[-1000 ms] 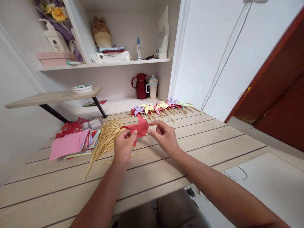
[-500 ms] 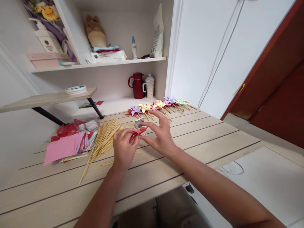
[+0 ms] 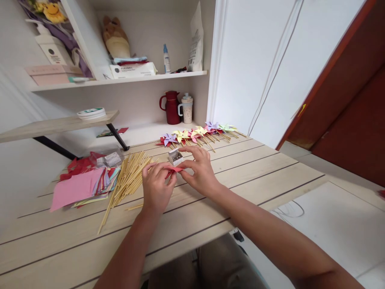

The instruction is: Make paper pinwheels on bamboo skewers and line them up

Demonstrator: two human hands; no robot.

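A folded piece of red paper (image 3: 173, 170) is held just above the table, between both hands. My left hand (image 3: 157, 185) pinches its left side between thumb and fingers. From the right, my right hand (image 3: 199, 168) has thumb and index finger closed on the paper's other edge, with its remaining fingers raised. Just behind the paper stands a small open white box (image 3: 175, 157) holding tiny metal pieces. Farther back, a row of paper pinwheels (image 3: 181, 136) on sticks lies across the table in purple, yellow, red and green.
Left of my hands lies a heap of thin wooden sticks (image 3: 130, 176). Beside it is a stack of coloured paper sheets (image 3: 78, 188). A small raised shelf (image 3: 57, 127) stands at the back left. A red jug (image 3: 172, 107) and a cup (image 3: 187, 109) stand at the back.
My right thumb and index finger have come left and closed on the red paper. The paper now looks flatter, and the white box shows more fully.
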